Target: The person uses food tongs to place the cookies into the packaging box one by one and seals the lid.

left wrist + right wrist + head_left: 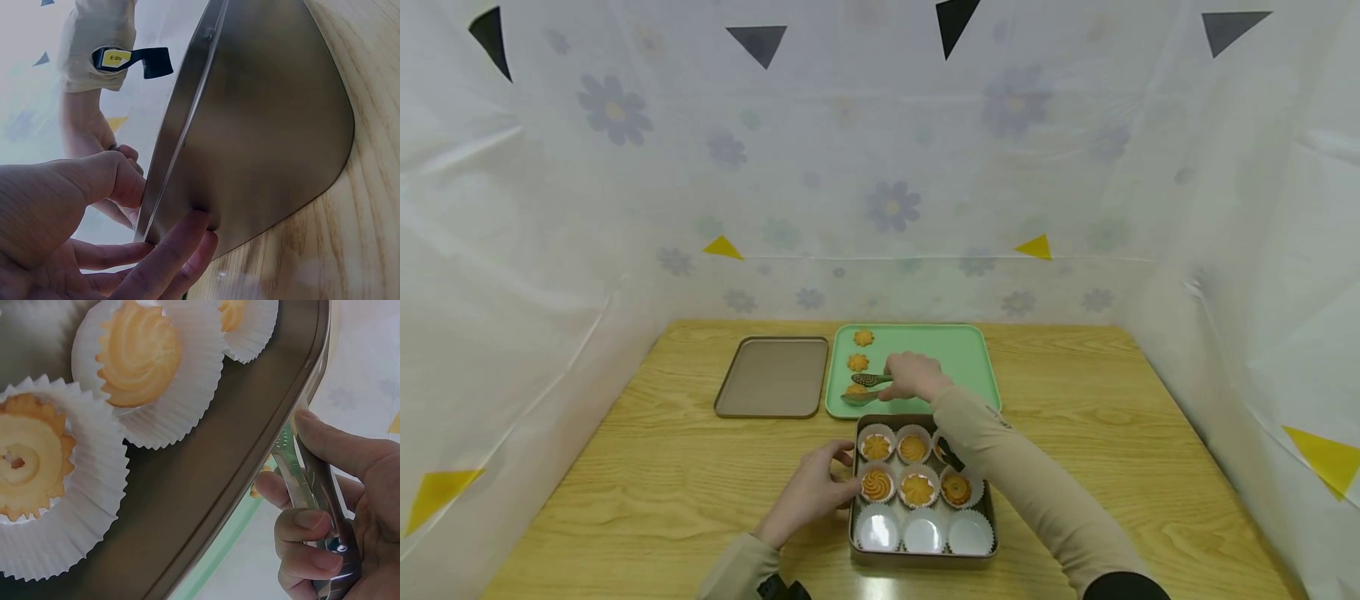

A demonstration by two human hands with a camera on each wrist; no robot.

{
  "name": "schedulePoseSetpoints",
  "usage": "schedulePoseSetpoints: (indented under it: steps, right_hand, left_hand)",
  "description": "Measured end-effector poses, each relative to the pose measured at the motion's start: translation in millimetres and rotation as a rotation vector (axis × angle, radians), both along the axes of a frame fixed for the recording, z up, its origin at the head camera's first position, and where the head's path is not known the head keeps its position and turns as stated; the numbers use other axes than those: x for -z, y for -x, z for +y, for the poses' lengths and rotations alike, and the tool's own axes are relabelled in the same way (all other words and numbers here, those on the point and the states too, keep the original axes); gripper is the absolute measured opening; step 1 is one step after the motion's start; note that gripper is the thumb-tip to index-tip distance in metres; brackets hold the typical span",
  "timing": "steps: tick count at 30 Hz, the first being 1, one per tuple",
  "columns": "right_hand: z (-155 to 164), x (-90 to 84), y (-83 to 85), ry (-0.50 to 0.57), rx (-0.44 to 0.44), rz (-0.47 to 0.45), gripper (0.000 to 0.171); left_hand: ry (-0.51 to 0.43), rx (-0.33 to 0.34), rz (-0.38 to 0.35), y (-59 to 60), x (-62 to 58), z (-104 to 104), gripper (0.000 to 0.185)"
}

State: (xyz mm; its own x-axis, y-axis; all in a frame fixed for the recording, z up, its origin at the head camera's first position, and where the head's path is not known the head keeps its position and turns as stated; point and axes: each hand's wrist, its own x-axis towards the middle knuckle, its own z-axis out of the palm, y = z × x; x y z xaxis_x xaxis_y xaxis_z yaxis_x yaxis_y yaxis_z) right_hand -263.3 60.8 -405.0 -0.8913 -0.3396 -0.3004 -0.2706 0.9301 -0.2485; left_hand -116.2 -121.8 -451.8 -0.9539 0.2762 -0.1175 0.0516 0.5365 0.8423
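My right hand point(913, 377) grips metal tongs point(871, 380) over the green tray point(951, 354). Their perforated ends lie on either side of a cookie point(855, 389); whether they touch it I cannot tell. Farther back on that tray lie two more star-shaped cookies point(858, 362). With thumb at the rim and fingertips against the outer wall, my left hand point(812, 483) holds the left side of a deep brown tin point(269, 119). White paper cups point(181, 406) line the tin in rows. Cookies point(140, 356) sit in the back and middle rows; the front cups point(877, 527) are bare, and my sleeve partly covers the back right cup.
A shallow brown tray point(772, 377) stands left of the green tray on the wooden table point(700, 492). White flowered sheeting point(820, 167) encloses the back and sides, with black and yellow triangles stuck on it.
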Motion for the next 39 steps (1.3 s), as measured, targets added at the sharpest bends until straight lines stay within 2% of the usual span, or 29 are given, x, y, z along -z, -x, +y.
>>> schedulePoseSetpoints:
  steps: [24,39]
  right_hand:
    - [1.7,2.4,-2.3,0.029,-0.014,0.038,0.049]
    - [7.9,1.6,-1.6,0.043,-0.010,0.032,0.049]
  left_hand:
    - [-0.019,0.003,0.006,-1.0,1.2,-1.3,0.061]
    - [-0.010,-0.008,-0.006,-0.6,-0.3,-0.9,0.061]
